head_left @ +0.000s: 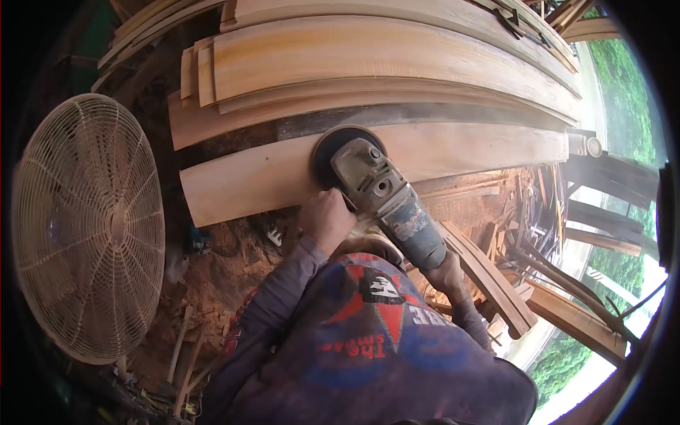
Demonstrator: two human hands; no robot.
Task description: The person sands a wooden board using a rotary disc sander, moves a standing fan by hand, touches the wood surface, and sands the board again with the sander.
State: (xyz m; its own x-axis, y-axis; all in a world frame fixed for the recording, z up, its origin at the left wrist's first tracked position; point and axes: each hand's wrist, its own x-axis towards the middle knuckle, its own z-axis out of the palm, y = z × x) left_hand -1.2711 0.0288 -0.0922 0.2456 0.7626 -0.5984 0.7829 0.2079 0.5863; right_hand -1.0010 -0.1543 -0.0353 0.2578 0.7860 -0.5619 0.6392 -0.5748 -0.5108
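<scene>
An angle grinder (pixel 397 205) with a round dark disc (pixel 327 152) lies across the middle of the view. Its disc rests over a long pale wooden board (pixel 453 149). My left hand (pixel 327 218) is closed around the grinder's side handle, most of which the fingers hide. Around the rear end of the grinder's blue-grey body, my right hand (pixel 446 273) is wrapped, its fingers partly hidden by the tool. Haze, like fine dust, hangs over the right part of the board.
A large caged fan (pixel 92 227) stands at the left. Wide planks (pixel 382 57) are stacked beyond the board. Sawdust and wood scraps (pixel 234 262) cover the ground. Timber pieces (pixel 489 283) lean at the right, and a clamp-like tool (pixel 508 25) lies on the far planks.
</scene>
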